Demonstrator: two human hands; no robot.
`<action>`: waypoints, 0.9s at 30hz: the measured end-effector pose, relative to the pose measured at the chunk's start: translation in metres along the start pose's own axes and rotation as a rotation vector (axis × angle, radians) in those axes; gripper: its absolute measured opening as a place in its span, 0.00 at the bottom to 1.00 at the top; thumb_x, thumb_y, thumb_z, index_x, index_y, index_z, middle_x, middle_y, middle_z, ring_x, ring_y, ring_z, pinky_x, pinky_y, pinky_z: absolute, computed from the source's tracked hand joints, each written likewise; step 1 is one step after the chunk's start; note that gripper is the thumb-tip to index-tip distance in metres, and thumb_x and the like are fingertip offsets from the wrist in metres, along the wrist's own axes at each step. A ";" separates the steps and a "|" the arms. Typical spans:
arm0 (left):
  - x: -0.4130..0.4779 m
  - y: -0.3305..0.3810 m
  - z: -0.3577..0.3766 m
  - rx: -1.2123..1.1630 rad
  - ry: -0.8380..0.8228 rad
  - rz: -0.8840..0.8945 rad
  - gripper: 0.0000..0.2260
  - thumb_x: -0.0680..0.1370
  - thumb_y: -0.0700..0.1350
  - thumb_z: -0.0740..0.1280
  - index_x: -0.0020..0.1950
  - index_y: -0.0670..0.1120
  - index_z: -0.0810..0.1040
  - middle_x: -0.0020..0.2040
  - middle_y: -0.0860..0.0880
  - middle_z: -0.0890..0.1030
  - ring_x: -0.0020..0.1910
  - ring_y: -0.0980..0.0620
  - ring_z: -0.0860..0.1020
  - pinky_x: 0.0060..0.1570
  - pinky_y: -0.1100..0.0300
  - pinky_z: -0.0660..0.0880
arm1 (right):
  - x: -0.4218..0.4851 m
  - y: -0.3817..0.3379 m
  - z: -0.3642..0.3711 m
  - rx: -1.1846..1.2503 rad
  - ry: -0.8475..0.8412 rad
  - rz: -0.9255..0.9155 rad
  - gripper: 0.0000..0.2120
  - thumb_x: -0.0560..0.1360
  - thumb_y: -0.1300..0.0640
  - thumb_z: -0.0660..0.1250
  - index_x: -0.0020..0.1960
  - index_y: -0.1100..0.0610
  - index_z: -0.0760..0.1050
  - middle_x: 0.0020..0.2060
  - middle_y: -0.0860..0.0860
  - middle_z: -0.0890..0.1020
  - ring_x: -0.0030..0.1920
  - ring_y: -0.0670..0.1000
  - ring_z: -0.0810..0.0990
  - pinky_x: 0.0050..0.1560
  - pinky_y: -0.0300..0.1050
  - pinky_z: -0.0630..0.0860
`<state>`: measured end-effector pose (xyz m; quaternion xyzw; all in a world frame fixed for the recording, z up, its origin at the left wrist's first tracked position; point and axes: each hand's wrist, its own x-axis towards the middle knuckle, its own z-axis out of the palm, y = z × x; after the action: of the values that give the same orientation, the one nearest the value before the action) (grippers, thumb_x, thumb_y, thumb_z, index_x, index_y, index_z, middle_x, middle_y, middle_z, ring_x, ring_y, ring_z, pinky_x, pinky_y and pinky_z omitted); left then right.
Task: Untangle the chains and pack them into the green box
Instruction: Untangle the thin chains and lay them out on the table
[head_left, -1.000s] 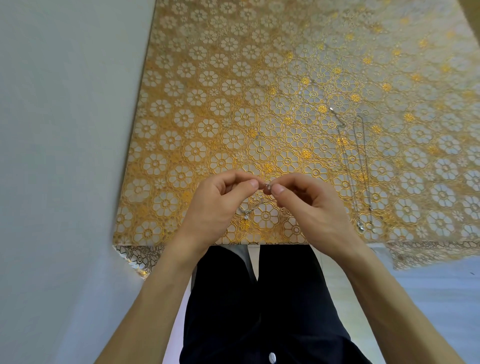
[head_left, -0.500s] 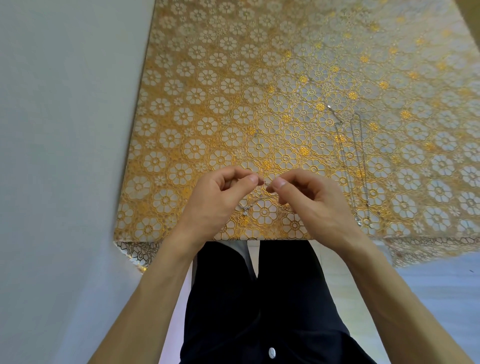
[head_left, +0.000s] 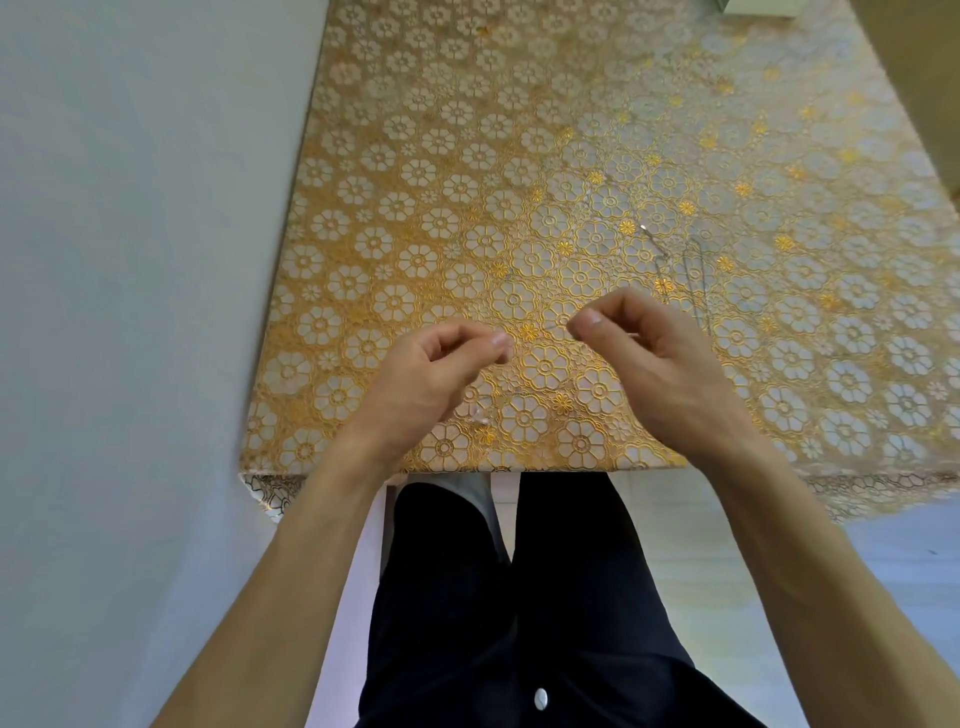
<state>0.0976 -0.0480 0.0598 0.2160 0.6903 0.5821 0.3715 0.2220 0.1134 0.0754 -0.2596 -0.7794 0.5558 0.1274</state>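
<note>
My left hand and my right hand hover over the near part of the table, a short gap between them. Each pinches thumb against forefinger on an end of a thin silver chain, which is blurred and hard to follow; a small pendant hangs below my left hand. Two more silver chains lie stretched out on the tablecloth just beyond my right hand. A pale box corner shows at the far top edge; its colour is unclear.
The table carries a gold and white flower-pattern cloth. A pale wall runs along its left side. The near table edge sits just below my wrists, with my dark-clothed legs under it.
My hands have pulled apart from a fingertip-to-fingertip pinch, the right going up and right. The view has tilted up the table, showing its far edge.
</note>
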 end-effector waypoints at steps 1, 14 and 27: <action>-0.001 -0.001 -0.003 -0.058 0.005 -0.008 0.11 0.79 0.49 0.69 0.36 0.51 0.80 0.25 0.57 0.69 0.25 0.57 0.64 0.27 0.65 0.61 | 0.000 -0.003 -0.004 0.021 0.012 0.012 0.09 0.82 0.54 0.64 0.46 0.54 0.79 0.42 0.43 0.84 0.44 0.42 0.80 0.48 0.40 0.74; -0.020 -0.012 -0.008 -0.663 0.038 -0.067 0.07 0.73 0.47 0.68 0.38 0.46 0.75 0.30 0.49 0.75 0.44 0.44 0.83 0.63 0.47 0.69 | -0.025 -0.010 -0.013 0.381 0.018 0.138 0.11 0.83 0.61 0.60 0.43 0.60 0.77 0.37 0.52 0.82 0.36 0.51 0.73 0.37 0.45 0.69; -0.048 -0.015 0.000 -0.330 0.134 0.053 0.10 0.79 0.44 0.63 0.37 0.47 0.75 0.52 0.43 0.86 0.58 0.50 0.82 0.65 0.52 0.68 | -0.060 -0.020 -0.007 0.527 -0.028 0.189 0.10 0.82 0.64 0.60 0.43 0.61 0.74 0.35 0.53 0.80 0.33 0.51 0.71 0.36 0.44 0.66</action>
<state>0.1299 -0.0861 0.0581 0.1311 0.6027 0.7100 0.3397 0.2698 0.0815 0.1019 -0.2812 -0.5821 0.7523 0.1271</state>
